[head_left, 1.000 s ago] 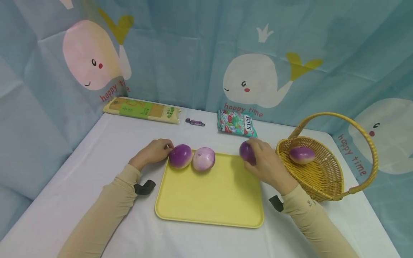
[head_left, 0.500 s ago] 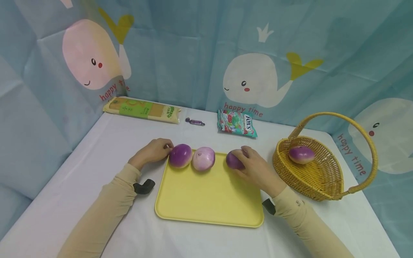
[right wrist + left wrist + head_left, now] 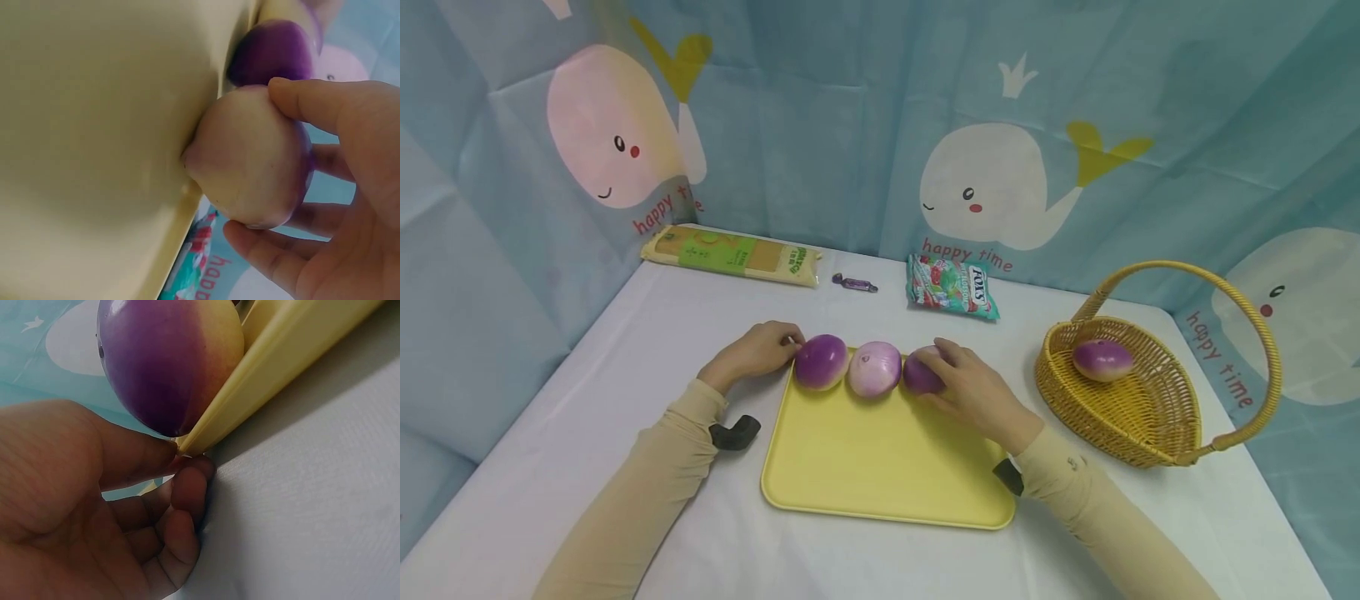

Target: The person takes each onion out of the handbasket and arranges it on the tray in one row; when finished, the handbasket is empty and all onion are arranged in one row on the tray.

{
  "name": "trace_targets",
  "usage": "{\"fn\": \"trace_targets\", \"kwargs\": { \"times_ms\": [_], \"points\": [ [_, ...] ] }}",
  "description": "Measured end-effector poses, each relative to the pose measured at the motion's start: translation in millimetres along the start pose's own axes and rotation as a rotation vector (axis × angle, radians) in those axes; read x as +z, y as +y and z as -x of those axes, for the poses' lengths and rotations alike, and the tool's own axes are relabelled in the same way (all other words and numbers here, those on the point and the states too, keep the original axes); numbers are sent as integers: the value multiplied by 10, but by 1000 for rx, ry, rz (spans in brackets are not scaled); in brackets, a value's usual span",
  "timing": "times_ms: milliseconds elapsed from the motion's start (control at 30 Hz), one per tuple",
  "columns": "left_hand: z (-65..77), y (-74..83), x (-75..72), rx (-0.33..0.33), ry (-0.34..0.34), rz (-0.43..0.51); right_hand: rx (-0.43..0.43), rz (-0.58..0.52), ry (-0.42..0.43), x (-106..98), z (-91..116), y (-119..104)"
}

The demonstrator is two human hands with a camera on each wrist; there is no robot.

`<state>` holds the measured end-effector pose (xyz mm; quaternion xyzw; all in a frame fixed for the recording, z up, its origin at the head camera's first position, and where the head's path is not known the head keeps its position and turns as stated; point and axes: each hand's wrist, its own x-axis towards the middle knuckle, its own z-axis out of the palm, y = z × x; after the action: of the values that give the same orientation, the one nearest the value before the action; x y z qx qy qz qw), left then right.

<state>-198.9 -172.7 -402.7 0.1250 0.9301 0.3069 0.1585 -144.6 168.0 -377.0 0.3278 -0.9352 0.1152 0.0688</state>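
I see R hand (image 3: 973,387) bring gripped veg (image 3: 919,374) L, beside pale veg (image 3: 875,370): 3 abreast on tray (image 3: 887,467); L hand (image 3: 758,352) pinches tray.

Left turnip (image 3: 821,363): round and glossy, deep purple above, cream towards its base; sits at the tray's far left corner.
Middle turnip (image 3: 875,370): shiny, pale lilac on top with a small round scar, darker purple low on its side; stands along the far rim, between the other two.
Right turnip (image 3: 922,372): purple over a cream underside, held in the right hand (image 3: 985,400), its pointed tip towards the tray; just beside the middle one.
Tray (image 3: 887,458): yellow, rectangular, low-rimmed, rounded corners; far left corner pinched by the left hand (image 3: 763,354).
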Motion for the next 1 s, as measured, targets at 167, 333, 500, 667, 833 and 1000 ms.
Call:
{"fn": "trace_targets", "kwargs": {
  "times_ms": [167,333,500,667,833,1000],
  "points": [
    [1,-3,-9,4,-3,5,-1,15,-3,16,-63,-64],
    [5,-7,-13,9,-2,8,5,35,-1,26,-87,-119],
    [12,9,-12,19,1,7,19,43,-3,32,-84,-134],
    [11,13,-14,18,-5,13,31,50,-2,18,-61,-127],
    [16,13,-18,-1,-14,32,23,42,5,3,-43,-119],
    [8,14,-18,2,-14,30,8,34,9,27,-51,-114]
  ]
}}
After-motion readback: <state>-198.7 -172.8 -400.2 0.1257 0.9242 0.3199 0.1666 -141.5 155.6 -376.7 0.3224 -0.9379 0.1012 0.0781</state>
